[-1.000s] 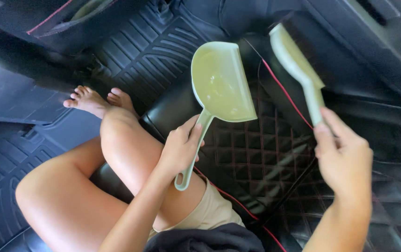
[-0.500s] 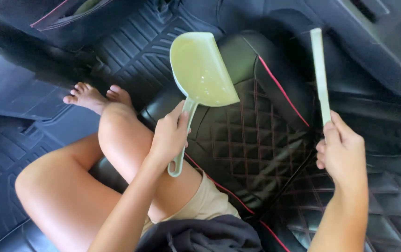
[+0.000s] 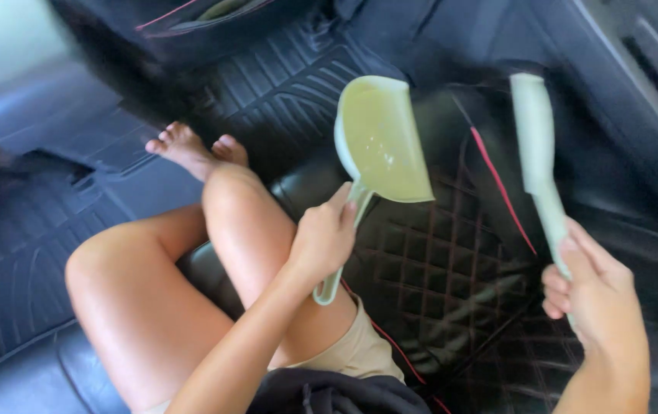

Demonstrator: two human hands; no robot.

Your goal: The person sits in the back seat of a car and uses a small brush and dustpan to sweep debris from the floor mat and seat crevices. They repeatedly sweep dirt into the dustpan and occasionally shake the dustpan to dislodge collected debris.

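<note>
Since half a second ago, my left hand [image 3: 323, 239] has kept its clench on the handle of the pale green dustpan [image 3: 381, 142], whose scoop now tilts slightly further right above the quilted black floor mat [image 3: 436, 276]. My right hand [image 3: 593, 287] grasps the handle of the matching brush [image 3: 537, 153], held upright to the right of the dustpan and apart from it; its bristles are blurred, probably facing away. My bent legs [image 3: 191, 268] lie left of the mat.
</note>
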